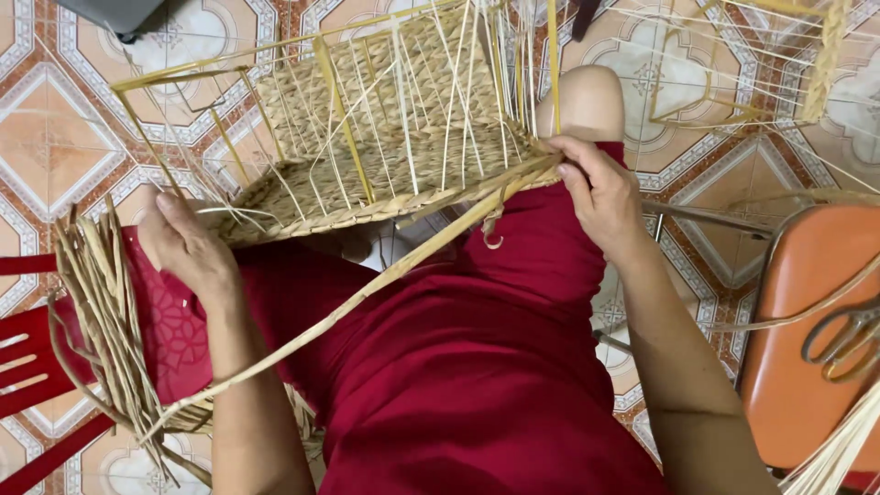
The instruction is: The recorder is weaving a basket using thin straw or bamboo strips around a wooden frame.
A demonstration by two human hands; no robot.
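Weaving a half-made basket (385, 137): right hand (600, 192) fingers pinch the long straw strand (367, 293) at the rim; left hand (188, 247), fingers curled, steadies the corner. Judged next: tuck the strand.

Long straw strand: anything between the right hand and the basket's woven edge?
Nothing visible. The right hand already pinches the long straw strand against the half-woven basket edge; the left hand rests at its opposite corner.

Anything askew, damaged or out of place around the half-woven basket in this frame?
Nothing looks damaged. The basket lies tilted across the lap, its upright strands still loose and splayed. The right hand grips its edge, the left hand its other corner. Scissors rest on the orange stool.
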